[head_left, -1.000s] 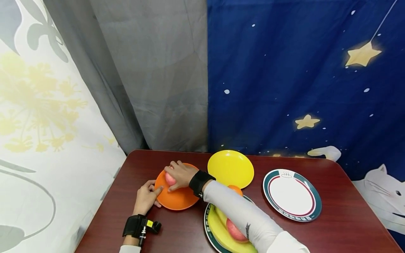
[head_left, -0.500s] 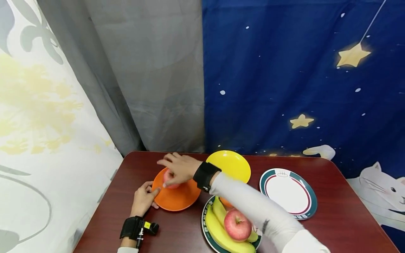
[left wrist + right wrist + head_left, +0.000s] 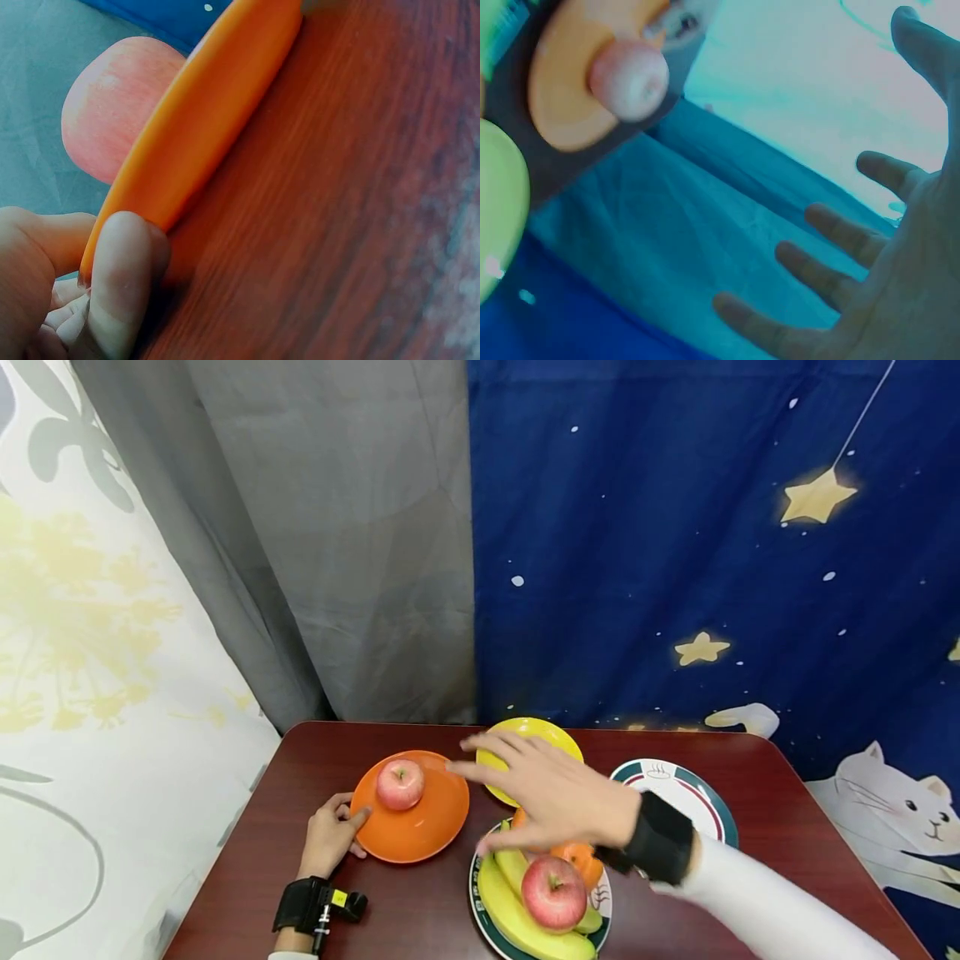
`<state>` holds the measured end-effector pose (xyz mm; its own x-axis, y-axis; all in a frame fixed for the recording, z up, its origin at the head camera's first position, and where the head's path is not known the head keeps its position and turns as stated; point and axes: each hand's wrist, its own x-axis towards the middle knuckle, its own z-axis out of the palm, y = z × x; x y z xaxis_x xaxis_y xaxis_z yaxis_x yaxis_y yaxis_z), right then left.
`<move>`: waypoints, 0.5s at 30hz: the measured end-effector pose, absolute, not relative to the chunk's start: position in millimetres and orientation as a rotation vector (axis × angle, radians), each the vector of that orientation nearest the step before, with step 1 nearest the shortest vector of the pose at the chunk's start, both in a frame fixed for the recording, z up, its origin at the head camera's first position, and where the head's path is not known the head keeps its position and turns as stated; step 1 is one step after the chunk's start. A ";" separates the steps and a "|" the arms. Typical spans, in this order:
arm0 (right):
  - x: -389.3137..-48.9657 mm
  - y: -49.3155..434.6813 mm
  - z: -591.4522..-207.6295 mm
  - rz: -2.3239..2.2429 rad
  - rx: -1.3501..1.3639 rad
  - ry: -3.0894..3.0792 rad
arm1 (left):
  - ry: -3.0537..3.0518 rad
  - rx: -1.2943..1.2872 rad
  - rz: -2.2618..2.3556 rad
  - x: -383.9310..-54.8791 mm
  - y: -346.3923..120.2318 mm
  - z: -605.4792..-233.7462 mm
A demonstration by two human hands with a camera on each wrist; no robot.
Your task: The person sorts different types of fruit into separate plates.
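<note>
At lower left of the head view, the left hand [image 3: 328,838] pinches the rim of a round, glossy orange plate [image 3: 438,818], covering part of its edge; a round pinkish-red apple [image 3: 400,784] sits on it, its base hidden from the left wrist camera. The right hand [image 3: 558,797], slightly blurred at lower centre, spreads its fingers, holding nothing, and hides part of a round yellow plate [image 3: 543,729]. The frame's bottom edge cuts off a green-rimmed white fruit plate [image 3: 486,929].

Red apple [image 3: 401,784] on orange plate [image 3: 431,831]

Blushed with paler patches, it sits stem up, slightly left of centre, toward the far rim. The round, glossy plate rests on the table [image 3: 420,906], its left edge pinched by the left hand [image 3: 328,839].
</note>
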<state>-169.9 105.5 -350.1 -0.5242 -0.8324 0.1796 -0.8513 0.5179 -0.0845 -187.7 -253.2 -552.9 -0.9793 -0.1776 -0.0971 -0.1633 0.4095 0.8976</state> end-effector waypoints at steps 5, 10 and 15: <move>-128.6 130.4 -398.7 0.229 1.390 -2.772 | -2.617 0.316 -1.666 -187.7 -253.9 -553.6; -106.6 140.3 -438.5 0.221 1.326 -2.848 | -2.610 0.316 -1.666 -189.8 -253.1 -553.5; -96.8 143.2 -461.8 0.195 1.302 -2.805 | -2.620 0.322 -1.667 -187.5 -252.6 -553.9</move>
<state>-96.8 143.2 -461.8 -0.6462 -0.7576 0.0920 -0.7631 0.6392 -0.0958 -187.5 -252.6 -553.9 -0.9786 -0.1833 -0.0936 -0.1624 0.4086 0.8982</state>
